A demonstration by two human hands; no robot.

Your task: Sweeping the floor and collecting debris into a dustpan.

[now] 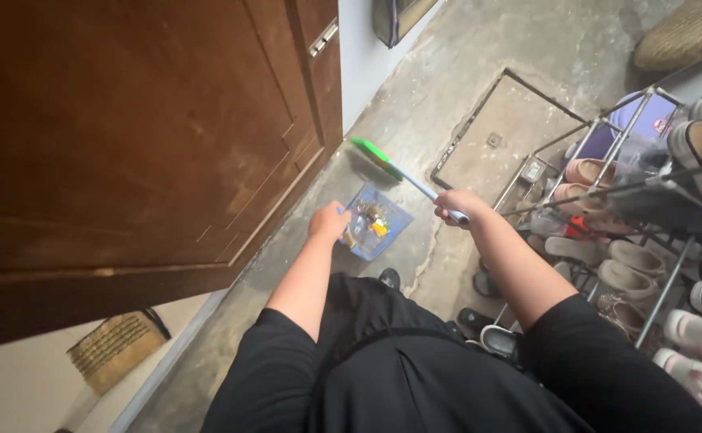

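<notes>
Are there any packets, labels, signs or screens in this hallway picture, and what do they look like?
Small wrappers, yellow and mixed colours, lie crumpled in the blue dustpan held by the left hand.
A small pale tag hangs on the metal shoe rack, too small to make out.
No signs or screens show.

The person wears a plain black top (415, 377) with short sleeves that end above the elbows, leaving both forearms bare. The cloth is loose and softly creased across the front, with no print or pattern showing. The left hand (328, 222) and right hand (457, 204) are bare, without gloves.
</notes>
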